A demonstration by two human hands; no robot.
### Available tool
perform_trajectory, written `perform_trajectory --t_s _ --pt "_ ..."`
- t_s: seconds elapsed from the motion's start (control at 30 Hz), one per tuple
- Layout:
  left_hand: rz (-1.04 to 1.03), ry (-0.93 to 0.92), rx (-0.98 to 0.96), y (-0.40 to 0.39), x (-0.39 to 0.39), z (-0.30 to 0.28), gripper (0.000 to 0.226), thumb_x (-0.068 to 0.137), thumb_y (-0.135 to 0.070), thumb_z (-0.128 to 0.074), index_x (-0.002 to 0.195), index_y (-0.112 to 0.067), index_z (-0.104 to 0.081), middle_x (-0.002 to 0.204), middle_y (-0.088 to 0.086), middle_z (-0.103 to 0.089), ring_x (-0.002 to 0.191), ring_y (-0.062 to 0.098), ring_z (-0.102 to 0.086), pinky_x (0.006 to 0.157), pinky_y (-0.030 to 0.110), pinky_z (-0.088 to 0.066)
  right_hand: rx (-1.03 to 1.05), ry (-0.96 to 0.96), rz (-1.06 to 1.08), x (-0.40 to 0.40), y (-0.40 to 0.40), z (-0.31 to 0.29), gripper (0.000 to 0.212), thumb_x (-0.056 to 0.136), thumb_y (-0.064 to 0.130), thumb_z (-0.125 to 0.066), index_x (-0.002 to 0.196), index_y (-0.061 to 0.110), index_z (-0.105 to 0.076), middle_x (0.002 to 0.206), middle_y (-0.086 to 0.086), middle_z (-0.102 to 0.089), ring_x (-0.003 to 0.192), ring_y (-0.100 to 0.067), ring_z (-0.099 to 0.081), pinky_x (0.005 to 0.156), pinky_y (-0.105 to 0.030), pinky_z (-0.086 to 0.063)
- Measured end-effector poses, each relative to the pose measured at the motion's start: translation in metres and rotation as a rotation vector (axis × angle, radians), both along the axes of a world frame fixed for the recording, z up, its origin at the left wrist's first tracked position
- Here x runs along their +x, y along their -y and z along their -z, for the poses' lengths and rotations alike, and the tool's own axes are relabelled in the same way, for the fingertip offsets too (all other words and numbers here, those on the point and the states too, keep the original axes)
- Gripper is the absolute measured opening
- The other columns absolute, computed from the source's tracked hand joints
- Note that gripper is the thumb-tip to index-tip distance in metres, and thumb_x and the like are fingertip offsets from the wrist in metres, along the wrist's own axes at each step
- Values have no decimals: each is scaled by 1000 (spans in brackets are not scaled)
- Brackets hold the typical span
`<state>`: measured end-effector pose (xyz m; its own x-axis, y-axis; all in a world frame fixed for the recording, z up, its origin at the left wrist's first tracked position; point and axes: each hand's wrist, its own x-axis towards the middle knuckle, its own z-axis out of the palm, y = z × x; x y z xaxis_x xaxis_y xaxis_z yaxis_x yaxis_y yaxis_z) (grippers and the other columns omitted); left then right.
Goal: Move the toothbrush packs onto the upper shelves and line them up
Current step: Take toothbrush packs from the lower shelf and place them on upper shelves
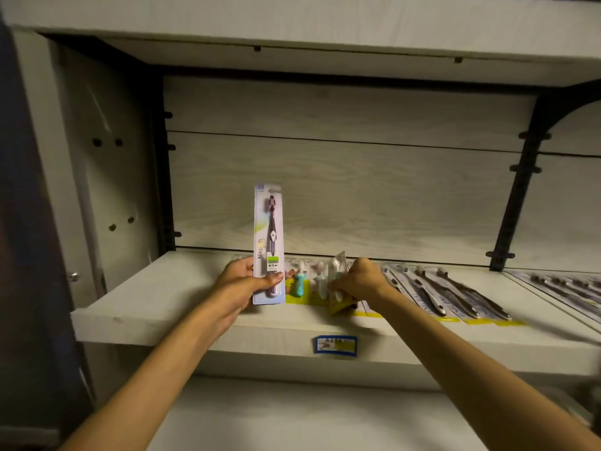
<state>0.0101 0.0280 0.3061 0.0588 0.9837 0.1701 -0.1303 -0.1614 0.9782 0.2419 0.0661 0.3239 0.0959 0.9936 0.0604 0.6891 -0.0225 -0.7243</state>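
At the far left a dark upright panel [19, 222] closes off the bay, and the pale side wall [107, 157] beside it carries a few peg holes. From there the white shelf [156, 297] runs bare up to the left hand [244, 283], leaving open room along its left end and front edge. That hand's grip is closed round the lower part of a tall toothbrush pack [269, 242], thumb across the front and fingers behind; the pack stands upright with its bottom edge near the shelf front, and whether it touches the board cannot be told. Just right of it lie small packs of children's toothbrushes [300, 281], partly covered by both hands and blurred, so their count is unclear. The right hand [361, 281] pinches one small pack [336, 271], lifted and tilted, its lower end hidden under the fingers. Below, on the shelf's front edge, sits a blue price label [336, 345], its print unreadable. Further right a row of flat dark toothbrush packs [455, 294] lies side by side, angled, their yellow ends near the front edge. A black bracket [517, 190] stands behind them, and beyond it more packs [569, 288] are cut off by the frame.
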Motion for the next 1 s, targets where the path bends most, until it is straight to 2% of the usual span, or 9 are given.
perform_trajectory --t_s 0.07,0.2,0.37,0.47,0.53,0.63,0.7,0.83,1.0 --pt "11 4 5 -5 -2 0 23 84 6 -70 103 -7 -68 98 9 -77 85 17 -75 73 27 -61 12 15 7 1 -4 -1 36 88 14 -75 58 16 -54 47 6 -52 45 -7 -49 35 -13 -36" --pt "12 -10 14 -13 -5 2 22 83 6 -71 99 -8 -69 95 8 -78 82 17 -75 76 30 -60 -6 30 -28 -3 -12 -3 31 88 19 -75 65 17 -54 60 2 -54 56 -11 -53 40 -15 -38" --pt "2 -36 -9 -20 -7 7 25 81 -1 -75 104 -9 -69 97 9 -77 89 25 -73 87 43 -56 -25 -6 -67 -15 -20 3 29 86 18 -77 64 14 -59 46 6 -56 39 -3 -50 36 -14 -36" --pt "5 -57 -10 -21 -7 7 25 83 -2 -74 106 -11 -69 99 8 -77 88 22 -74 80 39 -58 -22 -34 -78 -23 -25 7 34 87 13 -76 58 13 -58 35 10 -51 30 0 -44 33 -12 -33" --pt "12 -66 -9 -23 -10 7 26 83 -4 -74 107 -12 -68 99 7 -77 90 21 -75 73 34 -60 -21 -37 -82 -28 -28 9 35 87 16 -76 56 13 -59 36 10 -51 34 -1 -45 35 -12 -34" --pt "15 -59 -12 -27 -14 6 29 83 -4 -75 110 -11 -68 100 6 -77 93 21 -74 78 35 -60 -22 -34 -52 -32 -32 11 31 85 29 -79 64 15 -60 54 3 -58 51 -9 -51 43 -17 -38" --pt "16 -62 -19 -30 -15 6 31 82 -3 -75 111 -10 -67 101 6 -77 96 22 -74 80 36 -59 -14 43 -18 -31 -34 11 36 83 38 -80 67 17 -56 62 2 -55 59 -12 -51 46 -20 -35" --pt "24 -76 -29 -32 -13 5 32 81 -3 -75 110 -12 -67 100 5 -77 95 21 -74 75 32 -60 93 318 31 -30 -34 10 50 83 48 -76 60 18 -45 62 0 -50 65 -20 -51 51 -26 -33" --pt "19 -111 -12 -31 -9 0 29 82 -3 -75 109 -12 -67 98 6 -78 94 23 -73 79 33 -61 107 455 4 -28 -40 10 52 83 54 -73 57 18 -48 59 1 -46 71 -23 -52 56 -28 -36"
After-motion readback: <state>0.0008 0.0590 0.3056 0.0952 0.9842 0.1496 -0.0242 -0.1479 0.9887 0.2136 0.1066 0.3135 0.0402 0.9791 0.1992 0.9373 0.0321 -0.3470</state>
